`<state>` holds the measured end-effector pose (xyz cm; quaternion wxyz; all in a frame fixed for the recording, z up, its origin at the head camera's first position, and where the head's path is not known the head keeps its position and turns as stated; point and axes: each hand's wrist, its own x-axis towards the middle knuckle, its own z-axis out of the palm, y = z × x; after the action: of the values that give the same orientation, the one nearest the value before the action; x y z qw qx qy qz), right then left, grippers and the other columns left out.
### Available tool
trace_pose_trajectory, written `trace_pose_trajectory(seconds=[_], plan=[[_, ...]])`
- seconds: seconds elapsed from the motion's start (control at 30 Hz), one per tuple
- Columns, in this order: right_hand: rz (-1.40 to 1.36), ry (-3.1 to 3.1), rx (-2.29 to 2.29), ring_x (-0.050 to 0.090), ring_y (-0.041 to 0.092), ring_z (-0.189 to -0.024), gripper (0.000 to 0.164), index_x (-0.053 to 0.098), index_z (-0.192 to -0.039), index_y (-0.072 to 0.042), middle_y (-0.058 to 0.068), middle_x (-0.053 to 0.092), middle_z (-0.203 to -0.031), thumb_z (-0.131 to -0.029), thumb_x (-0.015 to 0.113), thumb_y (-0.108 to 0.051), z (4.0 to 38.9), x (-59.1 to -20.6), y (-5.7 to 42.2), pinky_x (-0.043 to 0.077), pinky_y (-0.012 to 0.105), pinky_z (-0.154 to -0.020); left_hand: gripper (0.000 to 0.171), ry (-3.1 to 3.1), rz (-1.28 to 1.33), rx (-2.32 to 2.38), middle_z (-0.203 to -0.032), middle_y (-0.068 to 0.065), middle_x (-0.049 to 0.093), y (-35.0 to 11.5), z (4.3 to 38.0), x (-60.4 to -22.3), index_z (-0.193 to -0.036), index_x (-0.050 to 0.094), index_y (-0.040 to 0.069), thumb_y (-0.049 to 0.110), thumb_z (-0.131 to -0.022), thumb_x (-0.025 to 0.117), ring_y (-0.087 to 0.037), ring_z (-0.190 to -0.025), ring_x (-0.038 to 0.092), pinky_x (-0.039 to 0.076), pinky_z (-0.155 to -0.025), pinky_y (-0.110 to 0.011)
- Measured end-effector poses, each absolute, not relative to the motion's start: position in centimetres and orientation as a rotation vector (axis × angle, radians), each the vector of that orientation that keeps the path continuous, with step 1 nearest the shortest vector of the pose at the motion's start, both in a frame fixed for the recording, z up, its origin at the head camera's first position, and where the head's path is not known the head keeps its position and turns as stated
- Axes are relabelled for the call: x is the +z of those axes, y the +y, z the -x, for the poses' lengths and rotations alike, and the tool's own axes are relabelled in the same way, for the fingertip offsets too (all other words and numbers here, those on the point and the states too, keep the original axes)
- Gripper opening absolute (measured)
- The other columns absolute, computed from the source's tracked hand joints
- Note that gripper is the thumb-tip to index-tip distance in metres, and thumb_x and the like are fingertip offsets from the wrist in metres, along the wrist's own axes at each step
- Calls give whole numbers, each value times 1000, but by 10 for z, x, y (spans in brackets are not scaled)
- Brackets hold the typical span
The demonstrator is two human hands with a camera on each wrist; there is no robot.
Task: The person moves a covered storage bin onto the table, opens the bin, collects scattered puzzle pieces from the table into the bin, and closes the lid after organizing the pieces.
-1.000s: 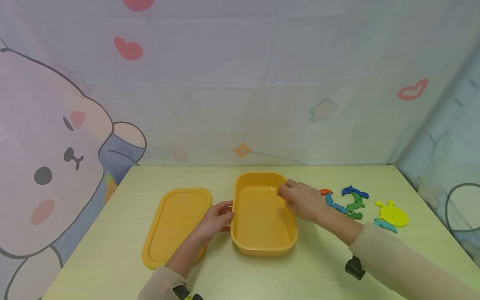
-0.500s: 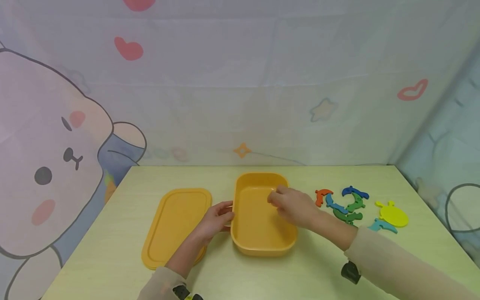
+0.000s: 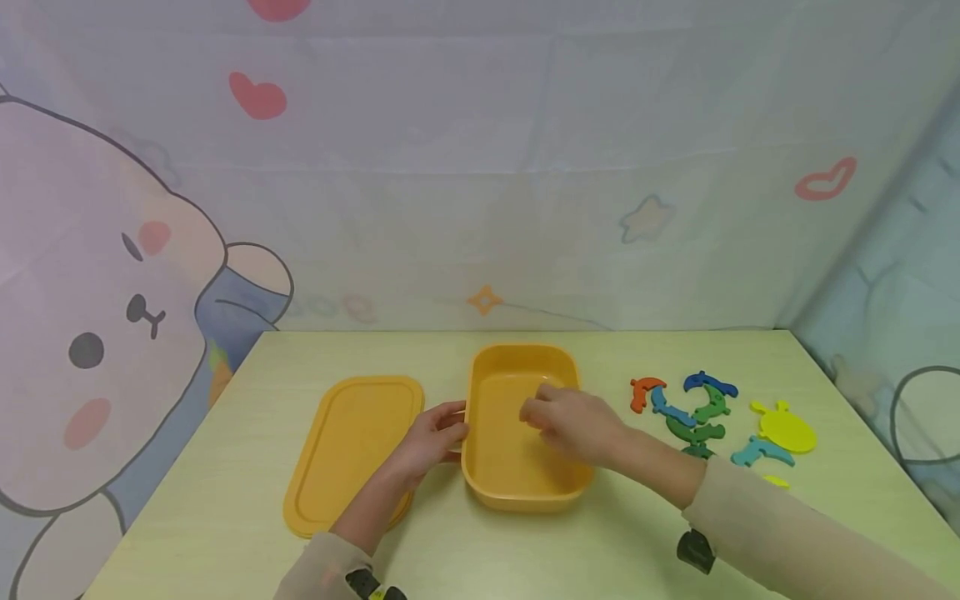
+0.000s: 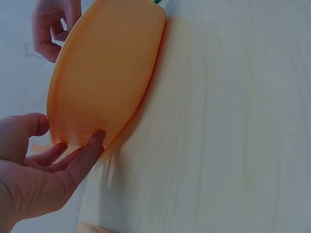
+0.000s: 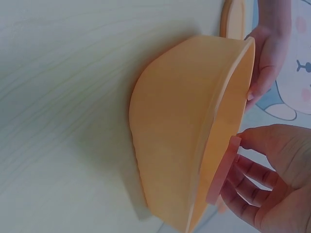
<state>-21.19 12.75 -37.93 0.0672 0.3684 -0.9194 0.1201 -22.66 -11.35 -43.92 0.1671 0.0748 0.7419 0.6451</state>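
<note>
In the head view an orange-yellow plastic box stands lidless on the table. My left hand is at its left side. The left wrist view shows the left fingers touching the outside of the box's wall, with the thumb at the rim. My right hand is over the box's interior. In the right wrist view its thumb and fingers pinch a flat pinkish-red piece at the rim's level. From the head camera that piece is hidden behind the hand.
Left of the box lies its matching flat lid. To the right are several animal-shaped pieces, among them an orange one, a dark blue one, a teal one and a round yellow one. A patterned cloth hangs behind the table.
My right hand has moved left and nearer to me, from the box's right rim to over its interior. More of the coloured pieces show beside the arm. The left hand has stayed put.
</note>
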Motion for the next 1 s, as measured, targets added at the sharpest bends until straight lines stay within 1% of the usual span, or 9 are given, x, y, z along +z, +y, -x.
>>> trace_pose_trajectory(seconds=[0.17, 0.33, 0.63, 0.83, 1.0], plan=[[-1163, -2747, 380, 49, 10, -67, 23, 65, -97, -16, -3, 55, -82, -78, 70, -6, 210, -380, 123, 43, 16, -55, 47, 2116, -211, 1838, -132, -23, 48, -114, 227, -440, -137, 38, 0, 11, -93, 48, -34, -110, 55, 54, -79, -40], [-1227, -2698, 382, 53, 11, -68, 22, 64, -96, -17, -3, 56, -83, -78, 67, -4, 208, -383, 119, 45, 17, -56, 46, 2117, -210, 1828, -132, -22, 49, -114, 229, -441, -137, 38, 0, 11, -93, 47, -33, -111, 55, 54, -79, -40], [-1291, -2721, 395, 55, 12, -73, 21, 65, -99, -15, -2, 58, -87, -81, 65, -5, 207, -386, 110, 49, 19, -65, 46, 2110, -203, 1828, -132, -23, 48, -114, 229, -442, -137, 38, 0, 10, -93, 47, -34, -111, 55, 54, -79, -40], [-1314, -2718, 397, 55, 11, -72, 20, 65, -98, -14, -3, 57, -86, -80, 66, -5, 205, -387, 106, 48, 18, -65, 47, 2100, -209, 1831, -133, -25, 46, -114, 231, -444, -138, 36, -3, 9, -93, 47, -38, -113, 53, 53, -80, -43], [-1324, -2698, 394, 53, 10, -70, 20, 65, -98, -15, -3, 56, -85, -80, 66, -6, 205, -389, 104, 47, 17, -63, 46, 2106, -205, 1831, -132, -24, 47, -113, 230, -443, -137, 37, -1, 10, -93, 47, -35, -112, 54, 53, -81, -43]])
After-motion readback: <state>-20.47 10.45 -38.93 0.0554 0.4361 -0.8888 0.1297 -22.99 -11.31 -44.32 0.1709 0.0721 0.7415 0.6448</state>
